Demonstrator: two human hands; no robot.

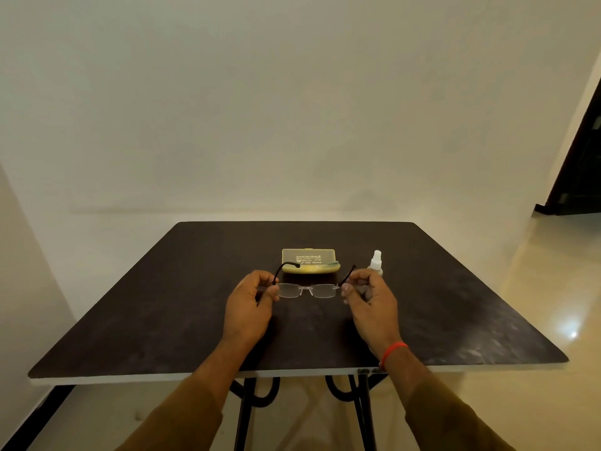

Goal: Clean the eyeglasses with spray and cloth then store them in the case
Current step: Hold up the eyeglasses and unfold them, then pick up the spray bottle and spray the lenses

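Note:
Rimless eyeglasses (307, 290) with thin black temples are held just above the dark table (162, 307), lenses facing me, temples unfolded and pointing away. My left hand (250, 304) pinches the left hinge end and my right hand (369, 301) pinches the right one. Behind the glasses lies a yellow translucent case (309, 261), its lid up. A small white spray bottle (376, 262) stands upright to the right of the case, just beyond my right hand. No cloth is visible.
The table stands against a pale wall, with black metal legs (244, 415) below its front edge. Glossy tiled floor (536, 288) lies to the right, with a dark doorway (582, 157) at the far right.

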